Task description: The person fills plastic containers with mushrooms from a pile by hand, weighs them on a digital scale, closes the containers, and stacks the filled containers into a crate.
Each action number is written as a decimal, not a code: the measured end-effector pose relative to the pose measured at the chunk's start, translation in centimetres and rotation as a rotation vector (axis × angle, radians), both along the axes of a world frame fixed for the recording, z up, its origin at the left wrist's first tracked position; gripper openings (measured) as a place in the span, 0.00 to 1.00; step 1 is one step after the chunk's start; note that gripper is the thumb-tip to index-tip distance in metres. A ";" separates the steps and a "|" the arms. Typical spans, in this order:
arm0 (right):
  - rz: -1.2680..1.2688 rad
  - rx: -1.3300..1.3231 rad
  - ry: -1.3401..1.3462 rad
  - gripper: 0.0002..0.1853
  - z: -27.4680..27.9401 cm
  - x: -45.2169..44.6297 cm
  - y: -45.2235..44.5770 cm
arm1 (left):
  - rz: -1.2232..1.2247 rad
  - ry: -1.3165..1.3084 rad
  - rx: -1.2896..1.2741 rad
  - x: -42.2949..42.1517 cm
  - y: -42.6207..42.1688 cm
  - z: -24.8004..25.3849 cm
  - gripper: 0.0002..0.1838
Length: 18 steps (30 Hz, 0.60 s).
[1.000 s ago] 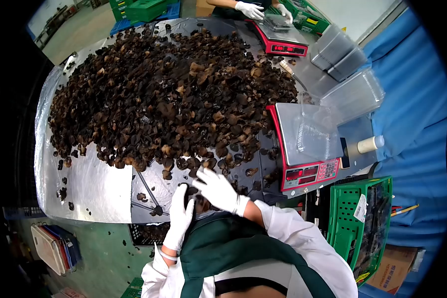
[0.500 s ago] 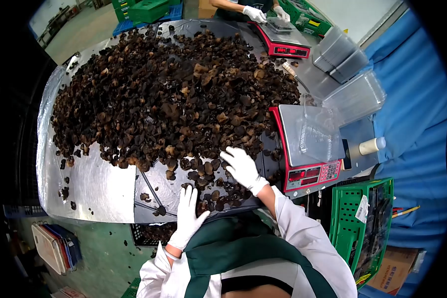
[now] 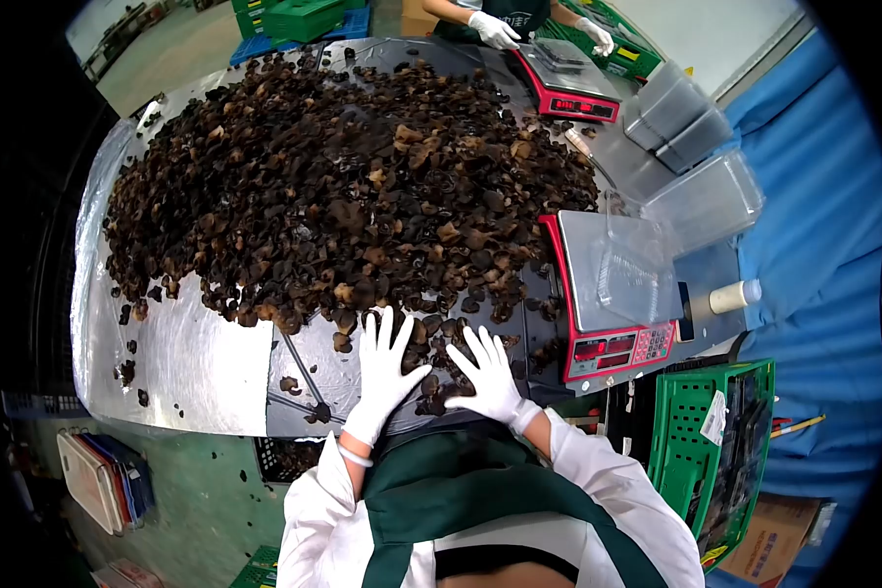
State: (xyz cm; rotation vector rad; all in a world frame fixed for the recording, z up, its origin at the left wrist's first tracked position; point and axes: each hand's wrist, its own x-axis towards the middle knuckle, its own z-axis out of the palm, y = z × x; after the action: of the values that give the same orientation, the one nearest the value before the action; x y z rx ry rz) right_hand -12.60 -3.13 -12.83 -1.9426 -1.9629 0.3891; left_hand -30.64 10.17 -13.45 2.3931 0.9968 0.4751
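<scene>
A large heap of dark brown, fungus-like pieces point(image 3: 333, 186) covers much of the metal table point(image 3: 206, 363). At the table's near edge my left hand point(image 3: 385, 372), in a white glove, lies with its fingers spread. My right hand point(image 3: 490, 377), also gloved, is spread just to the right of it. Between and beside the two palms is a small cluster of the pieces point(image 3: 431, 377), partly covered by the fingers. Neither hand grips anything. Right of my right hand, a red scale point(image 3: 608, 355) bears a clear plastic tray point(image 3: 632, 274).
Behind, a person's gloved hands point(image 3: 495, 29) are by a second red scale point(image 3: 580, 106). Clear containers point(image 3: 701, 196), a knife-like tool point(image 3: 578, 144), a phone point(image 3: 684, 312) and a pale roll point(image 3: 733, 296) lie at the right. A green crate point(image 3: 686, 431) stands beside the table.
My left hand has moved up and forward onto the table. My right hand has come back toward me, with its fingers spread wider. The other person's hands have moved apart from the container.
</scene>
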 end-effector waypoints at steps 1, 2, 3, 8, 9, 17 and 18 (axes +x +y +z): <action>-0.013 -0.012 0.004 0.50 0.2 -0.1 1.3 | -0.012 0.020 0.027 0.4 0.4 0.3 0.47; -0.027 -0.002 0.011 0.51 0.2 -0.3 2.4 | -0.048 0.031 0.047 0.3 0.6 0.2 0.42; -0.025 0.012 -0.046 0.50 0.9 -0.4 3.4 | -0.086 0.042 0.065 0.2 0.9 0.0 0.38; 0.127 0.102 -0.014 0.37 -0.4 -0.4 3.5 | -0.106 -0.243 0.128 -2.7 -0.7 -1.8 0.18; 0.157 0.102 -0.001 0.33 -0.6 -0.4 3.0 | -0.118 -0.253 0.114 -3.5 -1.2 -1.9 0.18; 0.184 -0.026 -0.022 0.45 1.1 -1.2 3.4 | -0.097 -0.205 0.099 -5.0 -2.9 -1.6 0.31; 0.192 -0.020 -0.069 0.49 1.2 -1.4 4.3 | -0.084 -0.173 0.111 -4.6 -2.8 -1.5 0.30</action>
State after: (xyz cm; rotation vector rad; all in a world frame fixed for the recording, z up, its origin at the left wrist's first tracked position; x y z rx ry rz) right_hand -14.04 1.19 -11.64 -1.8068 -2.2061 0.3974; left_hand -35.24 7.40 -14.92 2.4310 0.8098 0.7092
